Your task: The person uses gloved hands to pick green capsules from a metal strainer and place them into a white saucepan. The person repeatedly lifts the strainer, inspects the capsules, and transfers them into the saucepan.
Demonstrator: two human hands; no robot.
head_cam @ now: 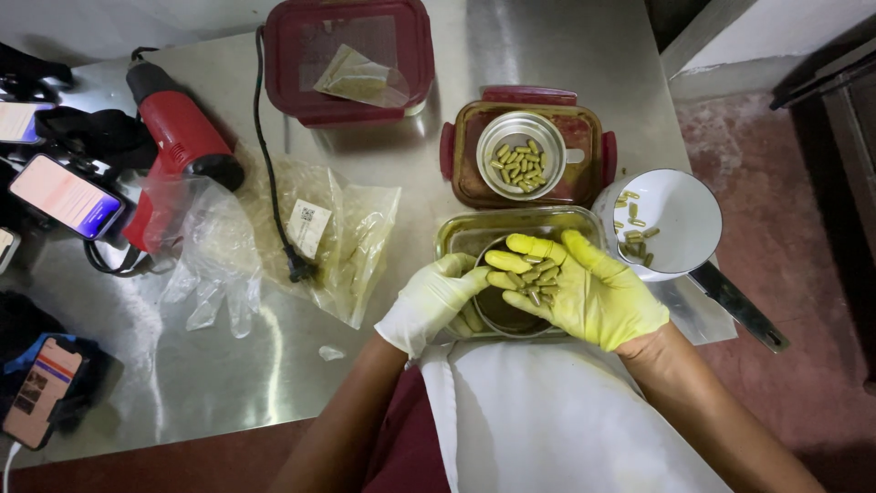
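At lower centre, the right hand [598, 292] is lying palm up, fingers [534, 245] spread, cradling a heap of green capsules [536, 278] over a round metal cup [502, 310] in a glass dish [520, 228]. The left hand [433, 301] is curling its fingers around that cup's rim. Above, a metal bowl [522, 153] is holding capsules inside a red-lidded tub [529, 155]; a white pan [666, 219] at right is carrying more on the desk [274, 365].

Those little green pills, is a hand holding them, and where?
Yes. The capsules lie loose in the cupped palm of the gloved right hand.
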